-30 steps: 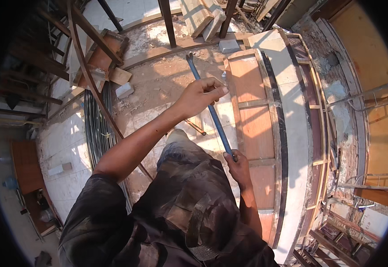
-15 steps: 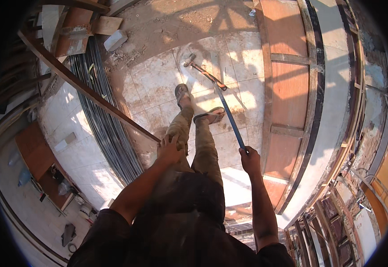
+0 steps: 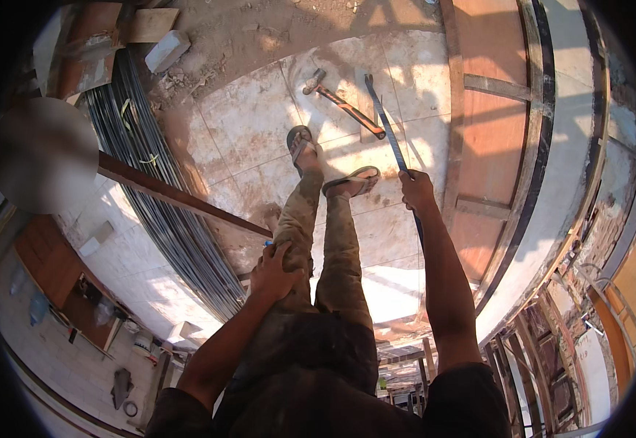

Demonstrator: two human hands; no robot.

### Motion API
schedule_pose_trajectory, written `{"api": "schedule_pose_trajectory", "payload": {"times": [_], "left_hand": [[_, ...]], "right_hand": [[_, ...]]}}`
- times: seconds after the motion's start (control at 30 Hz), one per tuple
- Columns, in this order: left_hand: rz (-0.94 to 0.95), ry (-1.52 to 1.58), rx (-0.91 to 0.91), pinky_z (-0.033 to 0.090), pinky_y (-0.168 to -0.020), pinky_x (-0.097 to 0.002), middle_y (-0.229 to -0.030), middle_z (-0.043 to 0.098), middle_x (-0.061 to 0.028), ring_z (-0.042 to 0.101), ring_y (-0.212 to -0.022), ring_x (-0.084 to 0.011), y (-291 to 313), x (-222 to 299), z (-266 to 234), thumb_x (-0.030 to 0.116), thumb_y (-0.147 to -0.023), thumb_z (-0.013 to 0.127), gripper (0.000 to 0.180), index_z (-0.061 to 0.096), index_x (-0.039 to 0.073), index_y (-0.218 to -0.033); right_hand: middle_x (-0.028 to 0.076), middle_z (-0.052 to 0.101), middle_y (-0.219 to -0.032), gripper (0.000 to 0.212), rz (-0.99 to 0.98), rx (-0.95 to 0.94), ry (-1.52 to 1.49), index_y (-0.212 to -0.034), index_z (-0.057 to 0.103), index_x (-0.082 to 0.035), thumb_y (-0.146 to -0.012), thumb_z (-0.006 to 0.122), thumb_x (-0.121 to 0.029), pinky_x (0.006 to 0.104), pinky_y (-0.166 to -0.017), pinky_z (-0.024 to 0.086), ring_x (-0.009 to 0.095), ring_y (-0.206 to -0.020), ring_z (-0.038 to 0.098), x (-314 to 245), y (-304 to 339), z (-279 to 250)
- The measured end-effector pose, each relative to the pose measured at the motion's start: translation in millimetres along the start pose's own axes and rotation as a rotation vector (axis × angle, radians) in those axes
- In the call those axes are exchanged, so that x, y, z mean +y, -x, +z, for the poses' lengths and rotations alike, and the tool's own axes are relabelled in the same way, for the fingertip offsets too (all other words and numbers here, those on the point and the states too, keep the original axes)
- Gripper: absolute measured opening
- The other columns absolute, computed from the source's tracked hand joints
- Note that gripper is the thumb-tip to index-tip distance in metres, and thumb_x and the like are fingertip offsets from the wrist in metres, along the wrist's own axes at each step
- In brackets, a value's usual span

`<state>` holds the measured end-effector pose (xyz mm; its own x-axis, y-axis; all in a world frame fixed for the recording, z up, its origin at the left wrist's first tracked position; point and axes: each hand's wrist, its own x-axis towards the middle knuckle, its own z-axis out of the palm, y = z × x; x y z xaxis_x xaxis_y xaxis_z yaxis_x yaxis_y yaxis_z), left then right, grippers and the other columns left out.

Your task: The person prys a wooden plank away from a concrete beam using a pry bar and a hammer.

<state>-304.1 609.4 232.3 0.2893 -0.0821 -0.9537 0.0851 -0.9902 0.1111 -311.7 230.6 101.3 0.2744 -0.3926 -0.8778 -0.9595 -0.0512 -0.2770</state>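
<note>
My right hand (image 3: pixel 417 193) is closed around a dark blue pry bar (image 3: pixel 387 125). Its narrow, forked-looking tip points away from me over the tiled floor, and the bar's rear part runs back along my forearm. Just left of the bar lies a hammer (image 3: pixel 349 110) with a metal head and an orange-and-black handle. Against my left knee rests my left hand (image 3: pixel 272 271), its fingers spread over the trouser cloth. A small blue spot shows beside its fingertips, too small to name. Both my feet, in sandals, stand on the tiles below the hammer.
A bundle of thin dark rods (image 3: pixel 159 175) lies at the left, crossed by a brown wooden beam (image 3: pixel 179 196). A framed wooden panel (image 3: pixel 489 135) stretches along the right. A pale block (image 3: pixel 167 51) sits on dirt at the far left. A blurred round patch covers the left edge.
My right hand has moved forward with the pry bar, whose tip now reaches past the hammer's handle. My left hand stays at my knee. The whole view has shifted slightly.
</note>
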Motion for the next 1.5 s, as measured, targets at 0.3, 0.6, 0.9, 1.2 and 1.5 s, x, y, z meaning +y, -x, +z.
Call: {"api": "schedule_pose_trajectory", "payload": {"times": [0.3, 0.6, 0.9, 1.2, 1.5], "left_hand": [[-0.036, 0.066, -0.018, 0.043, -0.11, -0.0548, -0.154, 0.041, -0.0117, 0.047, -0.139, -0.0389, -13, -24, -22, 0.05, -0.078, 0.079, 0.081, 0.045, 0.03, -0.149], [-0.023, 0.075, -0.002, 0.047, -0.106, -0.0533, -0.148, 0.046, -0.0137, 0.051, -0.135, -0.0391, -35, -36, -17, 0.047, -0.078, 0.081, 0.074, 0.053, 0.023, -0.142], [0.245, -0.147, 0.492, 0.053, -0.1, -0.0497, -0.15, 0.043, -0.012, 0.054, -0.13, -0.0361, -269, 16, -69, 0.027, -0.082, 0.081, 0.068, 0.052, 0.02, -0.144], [0.448, -0.494, 0.578, 0.051, -0.106, -0.0474, -0.156, 0.039, -0.0101, 0.049, -0.137, -0.0356, -492, 137, -100, 0.028, -0.084, 0.078, 0.074, 0.044, 0.025, -0.15], [0.681, -0.929, 0.766, 0.029, -0.121, -0.053, -0.14, 0.057, -0.0083, 0.048, -0.136, -0.0309, -591, 123, -52, 0.029, -0.083, 0.079, 0.066, 0.054, 0.02, -0.144]], "right_hand": [[-0.002, 0.046, -0.06, 0.035, 0.086, -0.025, -0.145, -0.121, 0.064, 0.0, -0.102, 0.062, -0.029, 0.0274, -0.036, 0.032, 0.008, -0.043, 0.043, -18, -12, 17], [0.003, 0.055, -0.057, 0.038, 0.075, 0.025, -0.138, -0.123, 0.07, -0.002, -0.101, 0.061, -0.031, 0.0326, -0.042, 0.041, 0.013, -0.044, 0.052, 8, -3, 35], [0.008, 0.057, -0.06, 0.039, -0.079, 0.106, -0.055, -0.122, 0.07, 0.0, -0.101, 0.059, -0.031, 0.0351, -0.055, 0.042, 0.014, -0.055, 0.054, 64, -3, 56], [0.008, 0.058, -0.071, 0.035, -0.027, 0.126, -0.089, -0.129, 0.065, 0.0, -0.103, 0.059, -0.023, 0.0308, -0.059, 0.043, 0.011, -0.063, 0.048, 117, -34, 62], [0.011, 0.066, -0.082, 0.032, -0.026, 0.131, -0.104, -0.13, 0.063, -0.002, -0.102, 0.061, -0.017, 0.0295, -0.063, 0.048, 0.008, -0.07, 0.054, 149, -36, 75]]}}
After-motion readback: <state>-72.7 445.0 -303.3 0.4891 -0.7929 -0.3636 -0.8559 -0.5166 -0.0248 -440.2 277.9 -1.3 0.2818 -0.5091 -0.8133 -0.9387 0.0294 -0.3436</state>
